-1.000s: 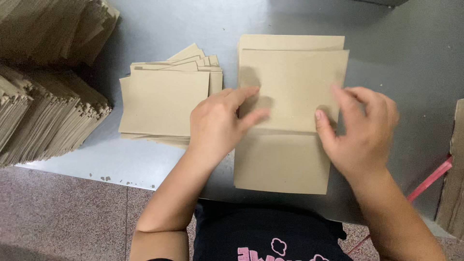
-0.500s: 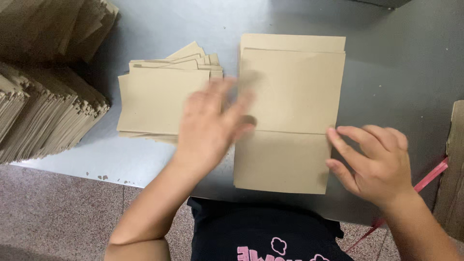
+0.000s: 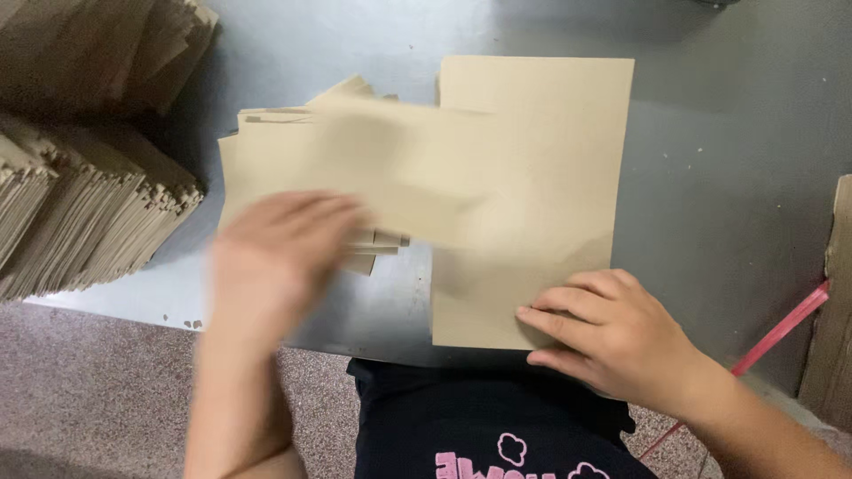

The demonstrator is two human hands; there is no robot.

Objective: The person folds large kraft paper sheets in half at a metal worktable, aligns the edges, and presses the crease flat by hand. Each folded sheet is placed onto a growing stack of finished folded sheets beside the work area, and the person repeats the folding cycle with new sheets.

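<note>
A brown paper piece (image 3: 417, 173), blurred by motion, hangs over the gap between two piles, and my left hand (image 3: 275, 257) grips it at its lower left. Below it lies a small pile of similar folded brown pieces (image 3: 253, 146) on the grey table (image 3: 728, 177). A stack of larger flat brown sheets (image 3: 559, 124) lies in the middle. My right hand (image 3: 612, 333) rests on that stack's lower right corner with its fingers spread flat, gripping nothing.
Tall stacks of brown paper bags (image 3: 80, 222) fill the table's left side, with more behind them (image 3: 106, 53). A red strap (image 3: 781, 328) and a cardboard edge (image 3: 839, 293) are at the right. The floor (image 3: 98, 390) shows below the table's front edge.
My left hand has left the middle stack and swept left with a brown piece. My right hand slid down to the stack's lower right corner.
</note>
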